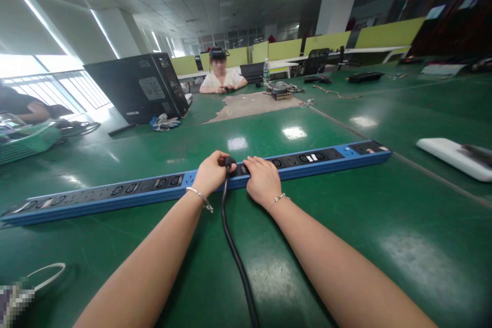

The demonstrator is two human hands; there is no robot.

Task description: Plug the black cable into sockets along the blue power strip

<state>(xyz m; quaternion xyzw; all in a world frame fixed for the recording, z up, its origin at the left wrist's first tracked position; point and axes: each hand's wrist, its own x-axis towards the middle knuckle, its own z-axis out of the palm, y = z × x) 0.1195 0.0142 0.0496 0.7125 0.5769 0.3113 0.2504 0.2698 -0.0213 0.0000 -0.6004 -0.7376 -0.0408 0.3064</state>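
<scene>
A long blue power strip (326, 167) with black socket panels lies across the green table in front of me. My left hand (211, 171) pinches the black plug (229, 162) of a power cord at the strip's middle. How deep the plug sits in a socket is hidden by my fingers. From the plug, the thick black cord (234, 251) runs over the strip's near edge and down toward me. Just right of the plug, my right hand (264, 178) grips the strip, its fingers over the sockets and its palm against the near side.
A black computer case (140, 87) stands at the back left, with gloves (165, 123) beside it. A green basket (31, 141) is at far left. On the right lies a white object (453, 156). Across the table sits a person (221, 79) near cardboard (249, 106).
</scene>
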